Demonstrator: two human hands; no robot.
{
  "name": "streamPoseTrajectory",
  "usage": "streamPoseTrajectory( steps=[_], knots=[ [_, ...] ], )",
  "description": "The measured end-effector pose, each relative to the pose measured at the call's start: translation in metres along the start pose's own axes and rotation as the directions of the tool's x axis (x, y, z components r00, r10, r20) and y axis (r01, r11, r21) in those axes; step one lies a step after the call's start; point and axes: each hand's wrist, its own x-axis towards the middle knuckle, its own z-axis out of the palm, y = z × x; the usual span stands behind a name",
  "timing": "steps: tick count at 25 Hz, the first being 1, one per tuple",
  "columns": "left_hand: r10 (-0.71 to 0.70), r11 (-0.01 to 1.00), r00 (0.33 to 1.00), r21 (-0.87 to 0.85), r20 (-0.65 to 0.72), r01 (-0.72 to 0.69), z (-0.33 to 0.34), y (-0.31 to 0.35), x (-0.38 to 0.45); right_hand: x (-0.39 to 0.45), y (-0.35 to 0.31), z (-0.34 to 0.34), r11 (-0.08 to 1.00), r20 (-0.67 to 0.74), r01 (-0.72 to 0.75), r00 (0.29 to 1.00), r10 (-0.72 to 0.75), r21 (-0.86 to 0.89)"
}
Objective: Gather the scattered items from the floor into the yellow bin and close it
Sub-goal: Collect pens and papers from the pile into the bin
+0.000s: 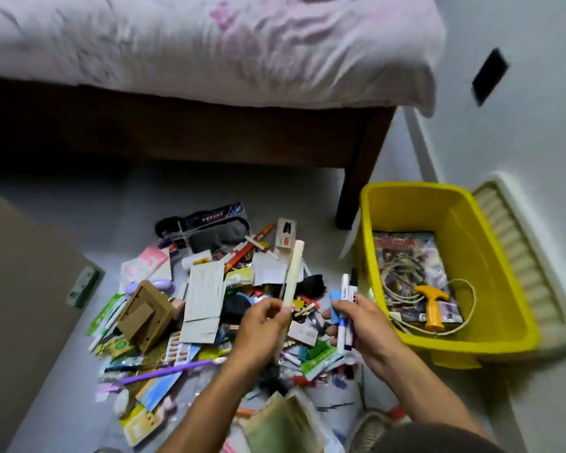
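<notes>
Markers (346, 308) are gripped by right hand (356, 322), stick (293, 274) pinched by left hand (262, 325); bin (517, 322) at right holds little, pile (206, 299) left, lid off.

Blurred papers (281, 423); bed (209, 44) cropped

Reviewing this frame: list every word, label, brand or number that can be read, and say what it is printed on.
Nothing can be read for certain.
White marker with blue cap in the right hand: dark lettering on the barrel, blurred.
Colourful magazine in the yellow plastic bin: red title, blurred.
White printed paper sheet on the floor pile: text too small.
Green-and-white packets: print too small.
Small white card box: red label, illegible.
</notes>
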Motion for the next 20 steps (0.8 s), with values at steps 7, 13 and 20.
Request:
streamPoseTrajectory(
  steps=[7, 13, 20],
  knots=[
    [-0.023, 0.985, 0.966, -0.158, 0.256, 0.065, 0.139, 0.105, 0.011, 0.006, -0.084, -0.085, 0.808, -0.328, 0.079, 0.888, -0.324, -0.584],
    [0.061, 0.998, 0.998, 0.006, 0.015, -0.062, 0.074, 0.013, 0.009, 0.011, -0.049, -0.034, 0.438, -0.014, 0.355, 0.763, -0.646, -0.826],
    [-0.072, 0.98, 0.98, 0.168, -0.184, 0.104, -0.013, -0.08, 0.031, 0.039, 0.044, 0.044, 0.437, 0.207, 0.399, 0.882, -0.424, -0.806]
  ],
)
